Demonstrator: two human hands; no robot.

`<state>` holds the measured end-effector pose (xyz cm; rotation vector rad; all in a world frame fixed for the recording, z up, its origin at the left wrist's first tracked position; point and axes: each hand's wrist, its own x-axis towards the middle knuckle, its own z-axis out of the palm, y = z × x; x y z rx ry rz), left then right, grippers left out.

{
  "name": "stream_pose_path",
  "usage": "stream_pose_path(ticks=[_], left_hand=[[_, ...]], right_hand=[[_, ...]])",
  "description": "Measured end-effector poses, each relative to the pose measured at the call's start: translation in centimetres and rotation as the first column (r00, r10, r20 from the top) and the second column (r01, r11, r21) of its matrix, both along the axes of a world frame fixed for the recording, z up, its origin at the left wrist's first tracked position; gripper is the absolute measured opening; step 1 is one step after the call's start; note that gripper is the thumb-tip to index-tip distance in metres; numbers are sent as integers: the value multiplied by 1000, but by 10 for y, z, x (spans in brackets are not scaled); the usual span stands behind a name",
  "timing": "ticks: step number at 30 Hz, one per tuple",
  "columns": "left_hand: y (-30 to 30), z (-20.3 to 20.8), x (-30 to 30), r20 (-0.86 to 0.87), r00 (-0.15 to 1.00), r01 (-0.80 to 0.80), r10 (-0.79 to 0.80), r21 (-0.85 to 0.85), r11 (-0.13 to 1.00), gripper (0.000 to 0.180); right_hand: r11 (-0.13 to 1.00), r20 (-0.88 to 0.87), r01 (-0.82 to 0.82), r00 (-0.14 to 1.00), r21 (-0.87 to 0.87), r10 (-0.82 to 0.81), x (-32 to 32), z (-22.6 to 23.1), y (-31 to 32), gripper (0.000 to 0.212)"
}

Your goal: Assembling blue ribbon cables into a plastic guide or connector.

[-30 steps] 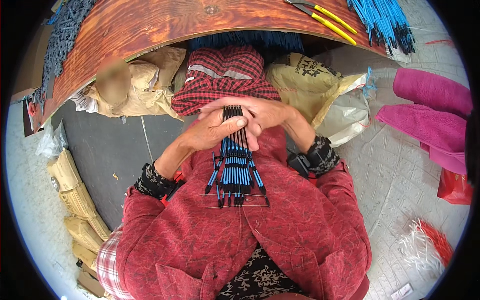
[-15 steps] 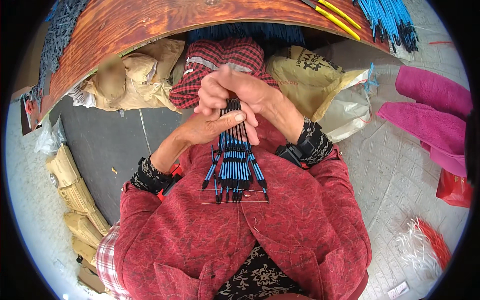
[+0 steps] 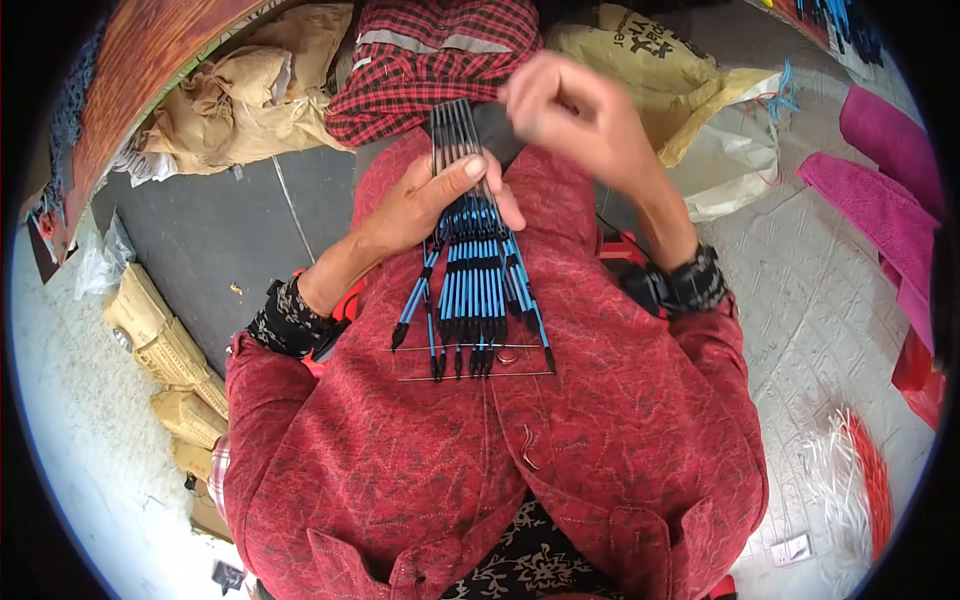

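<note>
My left hand is closed round a fan-shaped bundle of thin blue and black cords, its thumb pressed across the black strands. Above the thumb the dark upper ends stand out in a narrow row. Below the hand the blue lengths, banded in black, spread over my red jacket. Two thin metal rods run crosswise at their black lower tips. Apart from the bundle, up and to its right, my right hand is raised with curled fingers. Motion blurs it, and whatever its fingers may hold is hidden.
A red-and-black checked cloth lies ahead, between brown paper sacks and a yellowish woven bag. The wooden table edge curves at upper left. Purple towels and white and red strands are on the right.
My right hand has come off the cord bundle and moved to the right. My left hand keeps its hold, and the black upper ends now show. The view has shifted, with less table visible.
</note>
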<state>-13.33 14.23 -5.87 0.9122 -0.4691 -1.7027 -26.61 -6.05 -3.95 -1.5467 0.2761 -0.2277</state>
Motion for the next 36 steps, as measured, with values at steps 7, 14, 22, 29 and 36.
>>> stream_pose_path(ticks=[7,14,22,29,36], left_hand=[[1,2,0,258,966,-16,-7,87,996,37],[1,0,-8,668,668,-129,329,-332,935,35],[7,-4,-8,121,981,-167,149,159,973,35],[8,-13,-14,11,969,-247,248,162,955,32],[-12,5,0,41,962,-274,271,116,955,30]], right_hand=[[781,-51,-389,906,-487,420,-42,37,37,59],[833,244,-207,895,-514,373,-25,18,63,52],[884,336,-335,833,-325,440,-2,9,80,42],[852,330,-374,804,-366,494,9,14,78,41],[860,327,-424,801,-283,502,22,9,71,33]])
